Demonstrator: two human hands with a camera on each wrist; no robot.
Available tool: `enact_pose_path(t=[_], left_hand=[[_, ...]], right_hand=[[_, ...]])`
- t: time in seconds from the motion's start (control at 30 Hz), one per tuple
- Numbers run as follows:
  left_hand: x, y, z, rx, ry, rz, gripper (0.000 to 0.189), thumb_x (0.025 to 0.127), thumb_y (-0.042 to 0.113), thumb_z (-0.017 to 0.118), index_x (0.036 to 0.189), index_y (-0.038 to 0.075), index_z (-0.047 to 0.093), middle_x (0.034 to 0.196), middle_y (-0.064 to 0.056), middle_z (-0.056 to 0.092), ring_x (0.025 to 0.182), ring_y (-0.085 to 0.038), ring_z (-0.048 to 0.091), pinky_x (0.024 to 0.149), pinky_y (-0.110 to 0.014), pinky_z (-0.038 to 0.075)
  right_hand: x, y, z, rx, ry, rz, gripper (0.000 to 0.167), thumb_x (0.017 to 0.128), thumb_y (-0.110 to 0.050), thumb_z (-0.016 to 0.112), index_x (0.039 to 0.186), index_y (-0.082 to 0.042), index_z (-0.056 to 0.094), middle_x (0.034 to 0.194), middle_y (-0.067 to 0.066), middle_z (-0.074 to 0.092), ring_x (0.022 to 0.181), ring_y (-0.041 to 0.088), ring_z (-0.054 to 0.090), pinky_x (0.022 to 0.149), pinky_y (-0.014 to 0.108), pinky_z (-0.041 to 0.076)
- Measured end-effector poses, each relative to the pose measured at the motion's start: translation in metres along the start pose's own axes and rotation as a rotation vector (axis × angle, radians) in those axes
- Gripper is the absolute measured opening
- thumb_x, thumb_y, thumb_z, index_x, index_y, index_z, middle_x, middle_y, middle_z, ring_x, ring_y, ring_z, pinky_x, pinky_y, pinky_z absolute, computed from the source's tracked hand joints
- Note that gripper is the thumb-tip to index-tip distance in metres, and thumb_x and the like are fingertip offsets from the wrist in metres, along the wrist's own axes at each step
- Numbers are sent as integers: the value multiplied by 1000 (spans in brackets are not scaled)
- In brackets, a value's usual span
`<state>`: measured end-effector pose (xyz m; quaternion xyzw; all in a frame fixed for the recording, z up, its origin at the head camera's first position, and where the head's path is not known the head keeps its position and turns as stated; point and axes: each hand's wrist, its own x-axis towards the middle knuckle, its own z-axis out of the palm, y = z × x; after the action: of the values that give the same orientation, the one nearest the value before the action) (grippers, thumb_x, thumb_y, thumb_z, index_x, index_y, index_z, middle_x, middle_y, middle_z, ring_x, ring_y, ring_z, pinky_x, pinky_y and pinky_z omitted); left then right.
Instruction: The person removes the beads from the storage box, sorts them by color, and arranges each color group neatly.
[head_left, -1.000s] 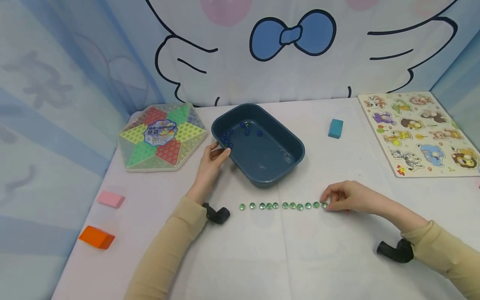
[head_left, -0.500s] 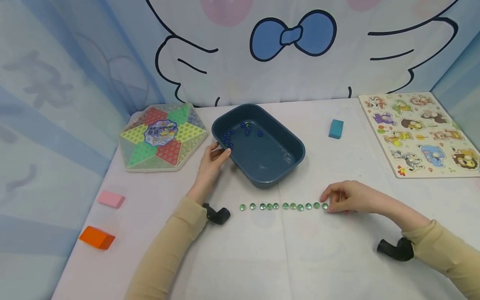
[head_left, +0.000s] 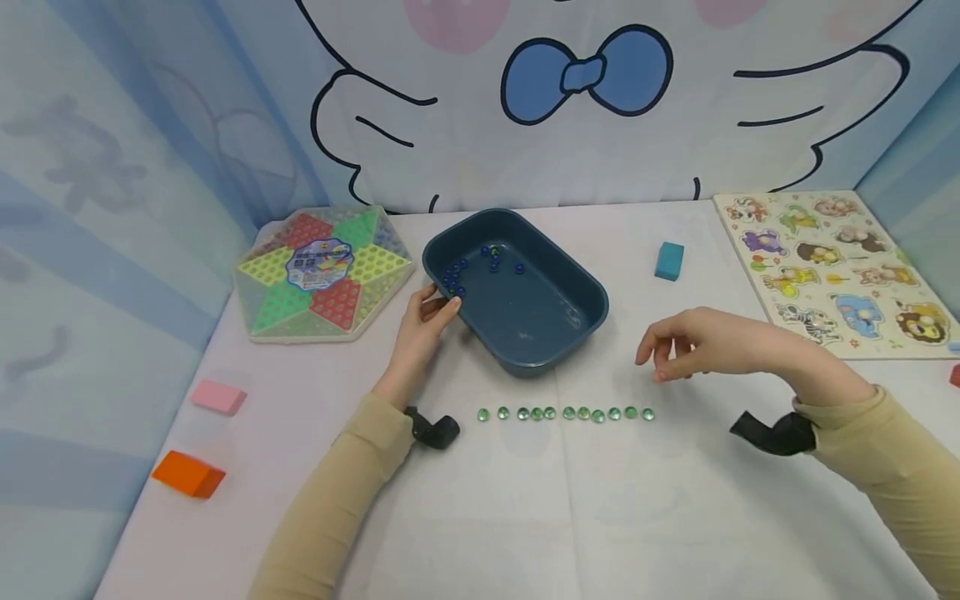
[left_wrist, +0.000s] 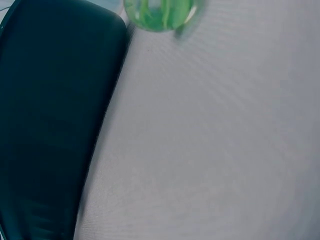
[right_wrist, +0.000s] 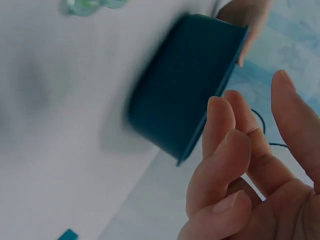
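In the head view, my left hand (head_left: 422, 337) grips the near-left rim of a dark blue plastic basin (head_left: 528, 312), thumb at the rim and fingers against the outer side. Inside it several blue marbles (head_left: 454, 275) gather toward the left end. A line of several green glass marbles (head_left: 583, 413) lies on the white cloth in front. Above the line's right end hovers my right hand (head_left: 705, 342), holding nothing, its fingers loosely bent and apart from thumb in the right wrist view. The left wrist view has the basin's outer wall (left_wrist: 55, 120) beside a large-looking green marble (left_wrist: 160, 12).
A hexagonal Chinese checkers box (head_left: 322, 275) lies at the left, with a pink block (head_left: 218, 397) and an orange block (head_left: 188, 474) nearer. On the right are a teal block (head_left: 669, 261) and a wooden animal puzzle board (head_left: 832, 275). A red object (head_left: 955, 376) shows at the right edge.
My right hand has let go of the rightmost green marble and risen away from the row, up and back. The left hand and basin stay where they were.
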<state>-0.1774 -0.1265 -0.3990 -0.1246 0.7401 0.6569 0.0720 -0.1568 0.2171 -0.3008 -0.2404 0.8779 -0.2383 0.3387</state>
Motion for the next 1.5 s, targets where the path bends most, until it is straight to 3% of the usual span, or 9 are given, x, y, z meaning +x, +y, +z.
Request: enact_pose_path(t=[0.2,0.3,0.53,0.8,0.97,1.1,1.3,1.5], left_hand=[[1,0,0,12,3,5,64,89,35,61,142,16,32,136,-11,46,124,-23,44,104,-41,36],[0,0,0,10,5,6,63,89,35,61,142,15,32,136,-12,45,124,-23,43,104,-41,35],[-1,1,-1,4,4,0,65,88,37,61,142,16,32,136,-11,46,124,-23,43,104,-42,35],[0,0,-2,2,7,-5,65,88,37,62,142,16,32,135,-11,46,124,-22,43,104,-42,35],[1,-1,-2,6,7,1,65,88,37,62,142,16,32,135,-11,46,124,-22,43,104,-41,35],[1,-2,-2,4,8,4,64,87,37,62,141,16,33,134,-10,47,123,-22,44,103,-41,36],[2,-3,-3,-10,0,5,64,87,37,62,141,17,33,133,-10,47,123,-23,44,103,-41,36],[2,-2,-2,0,6,12,64,88,37,62,141,16,33,132,-10,48,121,-22,46,102,-41,37]], right_hand=[[18,-44,-20,-51,2,-110,24,82,-28,70,102,-15,66,82,-2,58,73,15,52,59,24,44],[34,-62,-30,-42,22,-128,21,84,-24,68,102,-13,65,82,2,59,71,18,53,59,29,46],[87,-85,-49,32,146,-80,22,88,-24,63,106,-12,64,80,5,59,73,28,55,57,32,43],[144,-99,-58,23,255,-13,27,91,-31,58,109,-11,64,88,5,62,77,27,58,62,34,47],[173,-101,-60,-53,341,48,25,91,-28,59,107,-10,65,93,9,65,72,22,61,60,31,49],[192,-98,-56,-151,377,94,24,90,-25,61,108,-9,65,95,10,65,78,25,63,62,31,50],[213,-96,-49,-315,395,207,20,88,-23,63,102,-9,67,104,7,66,83,22,63,75,38,52],[231,-99,-43,-479,372,285,23,90,-19,58,106,-4,63,107,12,64,91,23,61,78,41,53]])
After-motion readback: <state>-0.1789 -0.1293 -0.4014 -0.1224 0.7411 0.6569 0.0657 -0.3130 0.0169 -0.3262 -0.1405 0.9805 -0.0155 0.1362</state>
